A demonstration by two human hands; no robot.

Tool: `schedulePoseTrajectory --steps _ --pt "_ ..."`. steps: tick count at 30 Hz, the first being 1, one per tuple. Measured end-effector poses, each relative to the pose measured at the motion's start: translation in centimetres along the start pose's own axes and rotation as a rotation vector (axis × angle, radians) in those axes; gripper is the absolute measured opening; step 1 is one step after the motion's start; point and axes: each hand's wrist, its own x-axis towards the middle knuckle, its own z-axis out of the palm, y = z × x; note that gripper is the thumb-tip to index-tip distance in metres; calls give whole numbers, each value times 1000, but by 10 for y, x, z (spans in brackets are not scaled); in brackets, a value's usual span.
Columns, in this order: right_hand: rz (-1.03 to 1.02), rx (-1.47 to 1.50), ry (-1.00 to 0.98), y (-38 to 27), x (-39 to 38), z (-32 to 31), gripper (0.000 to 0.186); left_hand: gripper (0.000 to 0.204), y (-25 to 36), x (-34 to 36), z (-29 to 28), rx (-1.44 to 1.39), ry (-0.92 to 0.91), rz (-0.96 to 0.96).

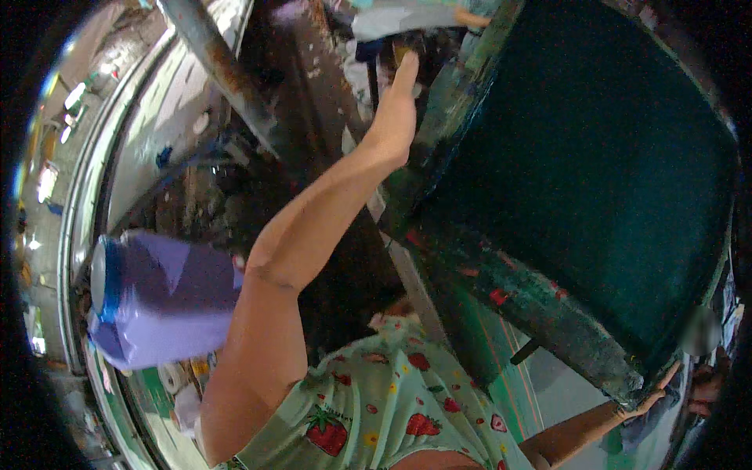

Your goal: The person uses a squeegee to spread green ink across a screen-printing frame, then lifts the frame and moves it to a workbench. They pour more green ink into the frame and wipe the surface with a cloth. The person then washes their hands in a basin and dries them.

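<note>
A large screen-printing frame (540, 290) with dark green mesh and paint-stained rails fills the right side, tilted. Along the outside of its left rail lies my left hand (398, 113), palm side turned away; one digit points away from me and the other fingers are hidden. I cannot tell whether it grips the rail. At the frame's near right corner my right hand (648, 402) is closed on the edge, its fingers partly covered.
Left of my arm stands a purple container (168, 301) with a blue rim. A rusty pipe (219, 66) slants down from the top. Beyond the frame, another person's pale sleeve (407, 22) and hand show. A light panel (560, 392) lies beneath the frame.
</note>
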Motion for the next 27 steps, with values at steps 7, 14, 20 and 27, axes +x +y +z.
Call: schedulePoseTrajectory --steps 7,14,20,27 --pt "-106 -144 -41 64 -17 -25 97 75 -20 62 -29 -142 -131 -110" --pt "-165 13 -141 61 -18 9 86 70 5 70 -36 -204 -144 -187" --pt "-226 27 -175 76 -24 82 84 66 9 132 -77 -178 -56 -133" --pt "-351 -90 -292 94 -12 169 90 77 36 212 -142 -253 -36 -197"
